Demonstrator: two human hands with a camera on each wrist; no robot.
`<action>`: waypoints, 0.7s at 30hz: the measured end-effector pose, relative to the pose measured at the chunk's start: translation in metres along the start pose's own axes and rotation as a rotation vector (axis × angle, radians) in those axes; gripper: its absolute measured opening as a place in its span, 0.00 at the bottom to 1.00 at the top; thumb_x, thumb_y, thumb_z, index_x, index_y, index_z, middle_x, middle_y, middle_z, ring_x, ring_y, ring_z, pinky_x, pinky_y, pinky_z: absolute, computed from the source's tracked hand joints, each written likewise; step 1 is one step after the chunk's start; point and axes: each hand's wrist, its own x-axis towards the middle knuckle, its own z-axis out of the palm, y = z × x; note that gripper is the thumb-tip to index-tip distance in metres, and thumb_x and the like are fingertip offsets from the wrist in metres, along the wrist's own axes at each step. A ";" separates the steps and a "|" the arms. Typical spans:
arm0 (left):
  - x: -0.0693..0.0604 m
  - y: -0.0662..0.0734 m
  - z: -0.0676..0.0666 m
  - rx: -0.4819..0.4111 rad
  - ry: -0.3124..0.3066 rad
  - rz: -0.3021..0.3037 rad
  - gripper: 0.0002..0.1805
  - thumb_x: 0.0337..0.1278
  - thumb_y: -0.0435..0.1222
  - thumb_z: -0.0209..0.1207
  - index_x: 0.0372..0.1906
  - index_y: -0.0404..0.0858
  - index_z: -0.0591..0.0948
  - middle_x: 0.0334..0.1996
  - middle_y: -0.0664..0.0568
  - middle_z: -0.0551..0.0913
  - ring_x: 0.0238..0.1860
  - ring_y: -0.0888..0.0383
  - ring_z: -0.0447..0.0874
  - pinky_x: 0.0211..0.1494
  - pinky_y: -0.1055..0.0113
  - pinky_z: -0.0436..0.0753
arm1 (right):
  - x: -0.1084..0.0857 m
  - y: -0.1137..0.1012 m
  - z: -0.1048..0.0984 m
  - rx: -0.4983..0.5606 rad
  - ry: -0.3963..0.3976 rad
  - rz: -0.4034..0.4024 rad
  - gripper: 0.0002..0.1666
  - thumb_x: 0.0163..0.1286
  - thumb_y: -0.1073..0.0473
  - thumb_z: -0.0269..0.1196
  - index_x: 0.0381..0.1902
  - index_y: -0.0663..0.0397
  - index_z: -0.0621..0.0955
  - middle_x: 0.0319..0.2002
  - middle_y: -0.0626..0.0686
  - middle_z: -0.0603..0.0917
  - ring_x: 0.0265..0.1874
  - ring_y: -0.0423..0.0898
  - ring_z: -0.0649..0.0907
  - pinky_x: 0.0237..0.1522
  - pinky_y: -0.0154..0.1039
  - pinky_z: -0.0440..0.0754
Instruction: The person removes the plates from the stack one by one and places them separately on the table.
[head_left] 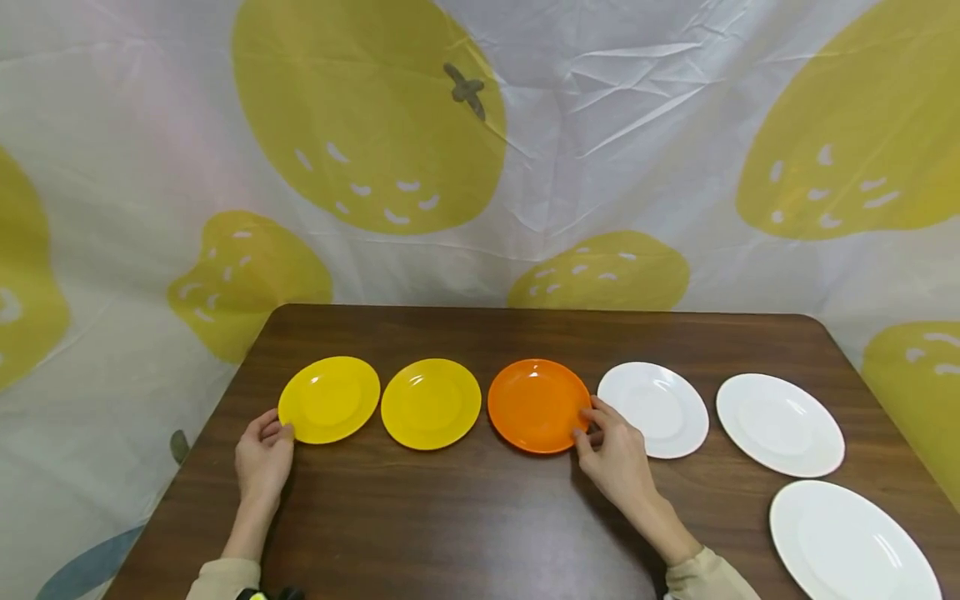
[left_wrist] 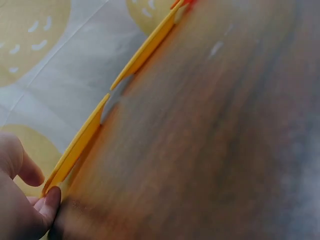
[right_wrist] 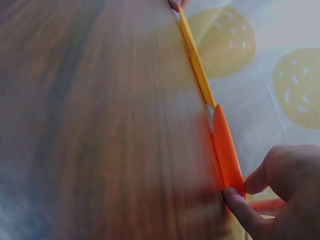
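Note:
In the head view my left hand (head_left: 264, 458) pinches the near left rim of a yellow plate (head_left: 330, 400), the leftmost in a row on the table. A second yellow plate (head_left: 431, 404) lies just to its right, a narrow gap apart. My right hand (head_left: 617, 454) holds the right rim of an orange plate (head_left: 536, 407) between thumb and fingers. The left wrist view shows the thumb and a finger at the edge of the yellow plate (left_wrist: 77, 145). Seen from the right wrist, the orange plate (right_wrist: 227, 150) has the thumb on its near side.
A white plate (head_left: 654, 410) lies right of the orange one, partly behind my right hand. Two more white plates, one farther back (head_left: 780, 425) and one nearer (head_left: 855, 542), are on the right. Behind the brown wooden table (head_left: 450, 517) hangs a fruit-print cloth (head_left: 555, 192).

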 end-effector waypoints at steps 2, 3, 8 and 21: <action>-0.002 0.000 -0.001 0.013 -0.003 0.010 0.28 0.72 0.36 0.52 0.70 0.26 0.69 0.57 0.33 0.75 0.54 0.47 0.76 0.33 0.91 0.65 | 0.000 -0.001 0.000 -0.001 -0.001 -0.003 0.17 0.58 0.72 0.69 0.46 0.76 0.85 0.58 0.72 0.82 0.25 0.47 0.89 0.41 0.52 0.87; -0.003 0.000 -0.001 0.023 -0.002 0.015 0.28 0.71 0.36 0.52 0.70 0.26 0.69 0.57 0.33 0.76 0.54 0.46 0.76 0.33 0.91 0.65 | 0.000 -0.001 -0.001 0.000 -0.004 -0.004 0.17 0.58 0.72 0.69 0.46 0.76 0.85 0.58 0.72 0.81 0.25 0.47 0.89 0.40 0.51 0.88; -0.008 0.000 -0.002 0.048 0.003 0.032 0.29 0.70 0.35 0.53 0.70 0.26 0.68 0.57 0.33 0.76 0.55 0.45 0.76 0.34 0.91 0.63 | 0.000 -0.003 -0.001 0.000 -0.015 -0.010 0.18 0.57 0.72 0.69 0.46 0.76 0.84 0.58 0.73 0.81 0.25 0.48 0.89 0.35 0.46 0.88; -0.013 0.001 -0.004 0.032 0.064 0.074 0.28 0.67 0.34 0.56 0.69 0.29 0.69 0.56 0.35 0.71 0.50 0.48 0.75 0.34 0.88 0.66 | -0.001 -0.005 -0.005 -0.019 -0.010 -0.045 0.19 0.57 0.71 0.70 0.47 0.75 0.84 0.57 0.73 0.80 0.26 0.47 0.89 0.43 0.51 0.87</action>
